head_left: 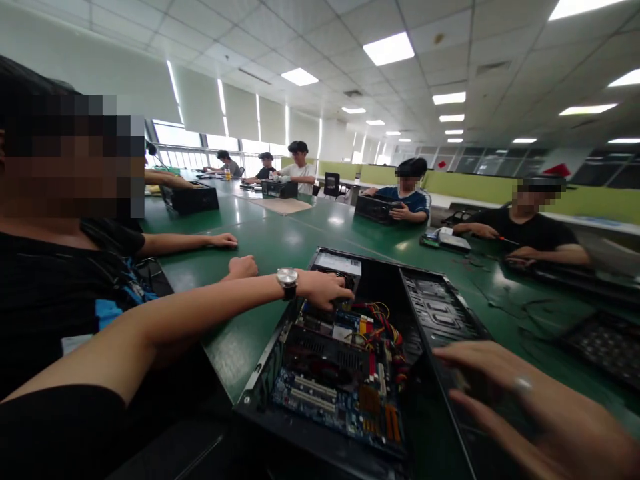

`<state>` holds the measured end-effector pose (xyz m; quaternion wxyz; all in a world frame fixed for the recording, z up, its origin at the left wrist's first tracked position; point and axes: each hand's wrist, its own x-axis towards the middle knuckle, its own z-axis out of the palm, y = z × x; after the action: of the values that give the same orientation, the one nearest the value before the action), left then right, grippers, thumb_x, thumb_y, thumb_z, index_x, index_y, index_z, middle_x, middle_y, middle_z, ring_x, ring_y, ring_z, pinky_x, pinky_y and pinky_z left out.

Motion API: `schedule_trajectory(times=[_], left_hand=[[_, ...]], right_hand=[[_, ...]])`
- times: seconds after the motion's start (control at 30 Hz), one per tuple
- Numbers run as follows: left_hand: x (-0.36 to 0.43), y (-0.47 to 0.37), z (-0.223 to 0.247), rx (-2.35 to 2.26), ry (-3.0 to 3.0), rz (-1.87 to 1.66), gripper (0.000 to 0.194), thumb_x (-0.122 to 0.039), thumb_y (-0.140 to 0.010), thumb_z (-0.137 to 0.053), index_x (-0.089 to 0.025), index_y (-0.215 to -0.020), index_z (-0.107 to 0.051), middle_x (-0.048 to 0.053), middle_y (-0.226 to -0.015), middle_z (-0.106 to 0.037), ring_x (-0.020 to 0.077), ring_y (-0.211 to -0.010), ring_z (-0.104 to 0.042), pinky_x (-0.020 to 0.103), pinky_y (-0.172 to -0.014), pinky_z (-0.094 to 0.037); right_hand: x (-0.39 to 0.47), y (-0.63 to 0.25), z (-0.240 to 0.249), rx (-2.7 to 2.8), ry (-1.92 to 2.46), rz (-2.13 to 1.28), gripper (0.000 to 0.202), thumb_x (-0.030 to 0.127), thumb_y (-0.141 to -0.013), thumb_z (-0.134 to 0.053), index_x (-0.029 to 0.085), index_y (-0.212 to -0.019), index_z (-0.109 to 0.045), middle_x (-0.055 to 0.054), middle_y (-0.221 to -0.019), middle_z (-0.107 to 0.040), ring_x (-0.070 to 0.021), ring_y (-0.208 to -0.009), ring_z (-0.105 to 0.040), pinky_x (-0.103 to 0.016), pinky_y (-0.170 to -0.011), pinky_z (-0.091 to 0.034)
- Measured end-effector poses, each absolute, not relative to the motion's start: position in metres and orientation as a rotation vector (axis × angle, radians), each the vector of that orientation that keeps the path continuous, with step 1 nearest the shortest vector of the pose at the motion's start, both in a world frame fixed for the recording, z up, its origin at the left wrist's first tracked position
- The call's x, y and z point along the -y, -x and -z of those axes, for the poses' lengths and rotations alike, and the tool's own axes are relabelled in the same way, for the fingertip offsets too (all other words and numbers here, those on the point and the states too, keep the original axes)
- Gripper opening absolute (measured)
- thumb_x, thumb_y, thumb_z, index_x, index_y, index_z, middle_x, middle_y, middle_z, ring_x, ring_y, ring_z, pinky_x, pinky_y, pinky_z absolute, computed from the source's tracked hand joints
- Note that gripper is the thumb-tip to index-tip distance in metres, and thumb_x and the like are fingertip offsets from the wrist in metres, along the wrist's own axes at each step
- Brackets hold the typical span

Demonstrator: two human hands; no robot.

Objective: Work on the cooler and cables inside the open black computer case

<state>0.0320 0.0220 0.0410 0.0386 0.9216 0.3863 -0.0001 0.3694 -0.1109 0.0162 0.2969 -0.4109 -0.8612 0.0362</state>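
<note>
1. A left hand (326, 289) reaches into an open computer case, its fingers bent and the index finger angled down beside the power supply; whether it grips anything cannot be told. A round-dialled wristwatch (287, 276) on a dark strap circles the wrist.

2. The right hand (530, 403), blurred by motion, hovers at the near right side, thumb and fingers spread well apart with nothing visible in its grasp; contact with the rim cannot be told. A pale ring (523, 385) shows on one finger.

3. The black computer case (250, 402) lies flat, open side up, on a glossy green desk (233, 353) directly before the wearer.

4. Inside, the boxy power supply (345, 265) shows bare grey metal beside a blue motherboard (345, 413) with pale, ribbed slots. A dark graphics card (320, 351) with a vented shroud crosses the board; thin red, yellow and black cables (390, 330) tangle alongside. Stamped ridges mark the metal side panel (437, 307).

5. At left, a neighbour in black rests loosely curled hands (243, 267) on the desk. Across it, a co-worker in blue (415, 200) holds another black case (375, 209); at right, another grips an orange-handled screwdriver (501, 238).
</note>
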Motion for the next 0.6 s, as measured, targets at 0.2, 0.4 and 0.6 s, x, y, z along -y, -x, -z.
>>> schedule_trajectory(times=[0.2, 0.4, 0.6], left_hand=[[-0.055, -0.049, 0.001, -1.276, -2.749, 0.163, 0.042, -0.016, -0.048, -0.08, -0.036, -0.084, -0.075, 0.002, -0.093, -0.072, 0.0325, -0.103, -0.062, 0.044, -0.089, -0.049], [-0.053, -0.055, 0.008, -1.287, -2.679, 0.253, 0.035, -0.037, -0.043, -0.09, -0.028, -0.072, -0.073, 0.007, -0.088, -0.071, 0.0319, -0.086, -0.067, 0.043, -0.076, -0.054], [-0.048, -0.029, -0.016, -1.257, -2.762, 0.195, 0.039, -0.037, -0.056, -0.088, -0.024, -0.088, -0.069, 0.011, -0.105, -0.07, 0.0325, -0.091, -0.067, 0.046, -0.081, -0.054]], right_hand=[[0.033, -0.267, -0.038, 2.929, 1.219, -0.039, 0.025, 0.017, -0.09, -0.057, 0.02, -0.113, -0.066, -0.01, -0.11, -0.068, -0.0269, -0.102, -0.066, -0.037, -0.086, -0.051], [-0.023, -0.221, 0.001, 3.026, 1.386, -0.031, 0.017, 0.015, -0.088, -0.062, 0.016, -0.103, -0.07, -0.015, -0.108, -0.071, -0.0299, -0.102, -0.069, -0.035, -0.081, -0.05], [-0.047, -0.203, 0.03, 3.055, 1.485, -0.259, 0.021, 0.029, -0.089, -0.071, 0.015, -0.104, -0.068, -0.006, -0.099, -0.071, -0.0193, -0.087, -0.068, -0.035, -0.078, -0.055]])
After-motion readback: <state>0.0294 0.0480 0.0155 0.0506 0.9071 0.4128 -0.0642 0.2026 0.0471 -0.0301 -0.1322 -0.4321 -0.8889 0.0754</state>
